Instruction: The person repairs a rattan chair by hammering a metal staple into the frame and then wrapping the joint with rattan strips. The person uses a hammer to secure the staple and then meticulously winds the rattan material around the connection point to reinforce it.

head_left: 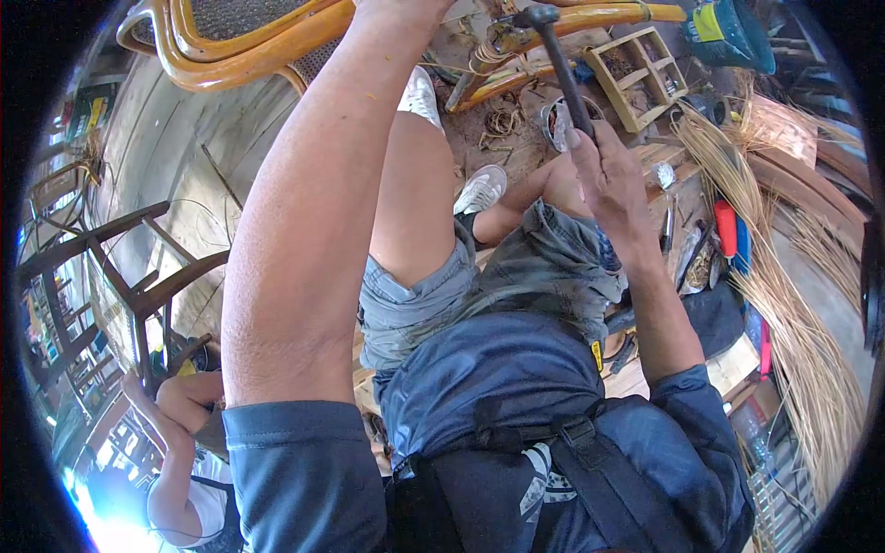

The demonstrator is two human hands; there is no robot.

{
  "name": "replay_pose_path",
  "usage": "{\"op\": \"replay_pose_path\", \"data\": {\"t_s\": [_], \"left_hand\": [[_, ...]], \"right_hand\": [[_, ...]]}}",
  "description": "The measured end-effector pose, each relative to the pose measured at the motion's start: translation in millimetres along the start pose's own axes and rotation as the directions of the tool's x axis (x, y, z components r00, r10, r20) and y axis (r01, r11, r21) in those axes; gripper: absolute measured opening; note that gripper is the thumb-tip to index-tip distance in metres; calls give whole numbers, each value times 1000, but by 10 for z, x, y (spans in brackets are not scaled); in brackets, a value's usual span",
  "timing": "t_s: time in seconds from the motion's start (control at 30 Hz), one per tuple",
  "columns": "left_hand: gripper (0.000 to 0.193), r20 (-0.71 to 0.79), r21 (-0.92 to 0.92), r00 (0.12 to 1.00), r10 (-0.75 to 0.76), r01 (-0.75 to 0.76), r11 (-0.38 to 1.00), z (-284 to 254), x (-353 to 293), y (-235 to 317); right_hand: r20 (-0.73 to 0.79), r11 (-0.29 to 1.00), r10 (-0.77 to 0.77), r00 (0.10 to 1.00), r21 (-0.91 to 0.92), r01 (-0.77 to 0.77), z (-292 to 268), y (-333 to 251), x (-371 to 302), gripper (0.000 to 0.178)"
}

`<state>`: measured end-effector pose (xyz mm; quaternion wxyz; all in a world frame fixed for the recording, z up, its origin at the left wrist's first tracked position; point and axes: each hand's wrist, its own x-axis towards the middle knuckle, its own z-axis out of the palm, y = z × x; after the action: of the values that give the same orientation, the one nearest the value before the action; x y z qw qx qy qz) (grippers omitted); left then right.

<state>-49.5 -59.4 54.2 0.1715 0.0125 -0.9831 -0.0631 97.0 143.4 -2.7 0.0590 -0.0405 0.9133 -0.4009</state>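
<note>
In my right hand is a hammer with a dark handle. Its fingers wrap round the grip, and the head points up toward a varnished rattan pole at the top. My left arm reaches forward past the varnished rattan chair, which has a dark woven panel. Only the base of my left hand shows at the upper edge. Its fingers lie outside the picture, so what they touch is hidden. Rattan strips are bound round a joint close to the hammer head.
A divided wooden box with small bits lies ahead to the right, beside a dark green container. Long rattan strands hang along the right side. Dark wooden frames stand at left, where another person sits.
</note>
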Motion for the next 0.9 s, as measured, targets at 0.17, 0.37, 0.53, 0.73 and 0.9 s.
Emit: {"op": "replay_pose_path", "data": {"t_s": [0.17, 0.37, 0.53, 0.73, 0.9], "left_hand": [[52, -45, 47, 999, -1, 3, 999, 52, -12, -7], [50, -48, 36, 999, 11, -9, 999, 96, -17, 66], [48, -14, 81, 1000, 1, 0, 997, -73, -19, 67], [49, 1, 188, 1000, 19, -19, 982, 159, 59, 112], [65, 115, 212, 993, -2, -23, 977, 411, 260, -78]], "right_hand": [[-65, 989, -96, 993, -117, 88, 22, 30, -29, 28], [-15, 989, 7, 1000, -145, -9, 74, 226, 2, 33], [10, 974, 203, 979, 99, -203, -87, 321, -148, 36], [-120, 890, 439, 890, 196, -413, -544, 1261, -573, 38], [-272, 924, 367, 890, -2, -382, -806, 1944, -1040, 35]]}}
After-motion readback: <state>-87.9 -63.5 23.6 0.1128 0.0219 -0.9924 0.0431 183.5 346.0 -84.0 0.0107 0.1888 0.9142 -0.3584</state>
